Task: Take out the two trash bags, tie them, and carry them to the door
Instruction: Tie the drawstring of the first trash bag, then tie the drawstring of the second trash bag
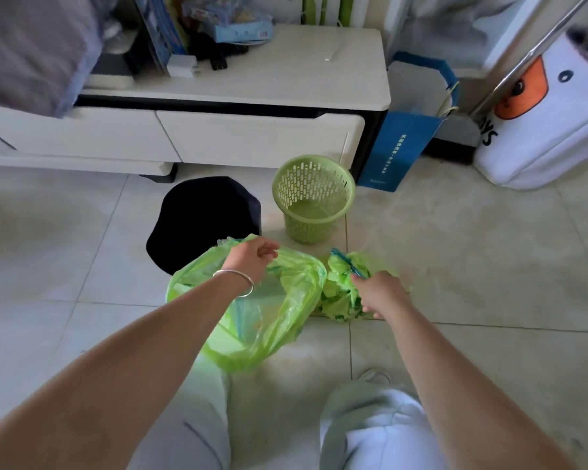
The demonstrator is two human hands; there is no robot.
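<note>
The person is crouching on the tiled floor (472, 266), both bags already out of the green basket (313, 198) and the black bin (201, 222). The left hand (252, 261) is pinching the far rim of the open bag (286, 300), fingers closed on it. The right hand (381, 293) is gripping the gathered bag (340, 290) by its blue drawstring (348, 262). Judging by this, drawing the open mouth evenly shut before knotting would be keeping rubbish in.
</note>
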